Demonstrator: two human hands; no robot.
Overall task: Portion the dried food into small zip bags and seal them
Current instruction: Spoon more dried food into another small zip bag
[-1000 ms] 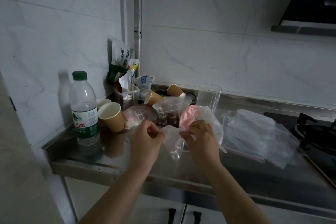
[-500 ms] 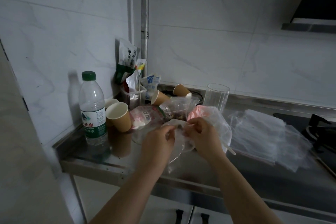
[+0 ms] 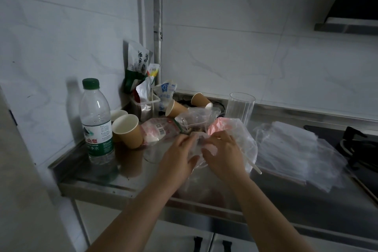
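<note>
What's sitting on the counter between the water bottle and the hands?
In the head view, two upright paper cups stand right of the water bottle; then bare steel counter up to the left hand.

A stainless steel worktop (image 3: 266, 196) is showing a smooth, dully reflective finish. A clear plastic water bottle (image 3: 96, 125) with a glossy label is standing beside matt brown paper cups (image 3: 127, 131). A small zip bag (image 3: 199, 149) of thin, crinkled, see-through plastic is catching light, as is a stack of zip bags (image 3: 296, 151). A clear ribbed tumbler (image 3: 241, 108) is looking glossy. The wall tiles (image 3: 245, 47) are looking smooth, marbled white.
</note>
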